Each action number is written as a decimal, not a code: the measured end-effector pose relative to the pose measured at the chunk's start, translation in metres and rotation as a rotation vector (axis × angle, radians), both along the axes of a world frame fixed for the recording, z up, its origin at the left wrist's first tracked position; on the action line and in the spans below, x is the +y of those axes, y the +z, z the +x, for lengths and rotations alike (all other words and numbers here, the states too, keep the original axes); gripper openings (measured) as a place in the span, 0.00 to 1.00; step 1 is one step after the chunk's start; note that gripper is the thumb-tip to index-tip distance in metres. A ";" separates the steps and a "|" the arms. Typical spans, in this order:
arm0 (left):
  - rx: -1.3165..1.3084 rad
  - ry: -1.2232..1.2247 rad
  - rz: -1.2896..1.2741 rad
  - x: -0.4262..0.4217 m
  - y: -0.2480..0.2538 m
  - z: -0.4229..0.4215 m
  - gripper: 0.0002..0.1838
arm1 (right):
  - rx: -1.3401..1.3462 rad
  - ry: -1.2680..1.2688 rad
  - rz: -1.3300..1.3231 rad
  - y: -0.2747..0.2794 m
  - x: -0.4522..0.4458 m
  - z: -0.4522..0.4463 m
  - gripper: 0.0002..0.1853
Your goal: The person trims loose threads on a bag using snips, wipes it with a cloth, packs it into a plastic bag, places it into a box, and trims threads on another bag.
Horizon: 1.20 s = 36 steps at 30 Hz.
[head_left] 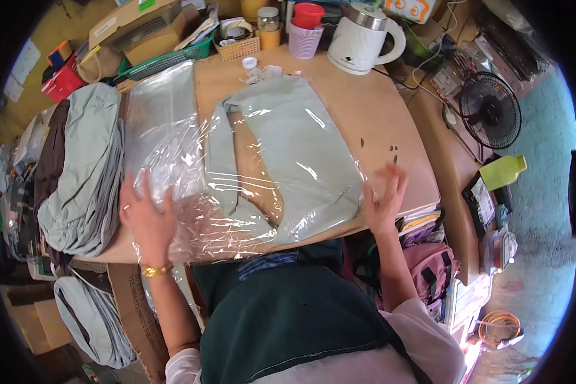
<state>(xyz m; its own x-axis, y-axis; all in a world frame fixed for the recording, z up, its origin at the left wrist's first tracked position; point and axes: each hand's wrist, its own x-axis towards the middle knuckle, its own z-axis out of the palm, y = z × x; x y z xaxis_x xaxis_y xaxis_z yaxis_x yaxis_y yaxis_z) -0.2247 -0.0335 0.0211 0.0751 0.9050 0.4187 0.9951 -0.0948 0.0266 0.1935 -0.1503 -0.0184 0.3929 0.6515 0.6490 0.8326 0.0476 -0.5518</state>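
A pale grey-green folded garment (294,128) lies on the brown table inside a clear plastic bag, its surface showing shiny creases. My left hand (148,211), with a gold bracelet at the wrist, is at the bag's left side near the table's front edge, fingers spread. Beside the garment's lower right corner, my right hand (384,198) has its fingers apart and slightly blurred, with nothing seen in them. Flat clear plastic bags (162,121) lie left of the garment. Farther left rests a pile of similar grey-green garments (86,173).
A white kettle (360,41), a lilac cup (304,40) and a green basket (166,61) stand along the table's back. At the right are a black fan (491,110) and a yellow-green bottle (502,171). A pink bag (429,272) is below the table's right side.
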 end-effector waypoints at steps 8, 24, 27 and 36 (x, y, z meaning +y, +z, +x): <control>-0.618 0.319 -0.479 0.003 -0.002 -0.041 0.43 | -0.427 0.307 -0.533 0.011 -0.015 -0.014 0.13; -1.078 0.048 0.024 -0.066 -0.066 -0.111 0.47 | 0.028 0.692 -0.378 0.082 0.104 0.020 0.34; -1.405 0.149 -0.025 -0.145 -0.046 -0.154 0.42 | 0.345 0.907 -0.460 0.142 0.094 -0.064 0.20; -1.518 0.924 0.575 -0.428 -0.171 -0.268 0.38 | -0.201 1.682 -0.261 0.116 0.035 -0.415 0.06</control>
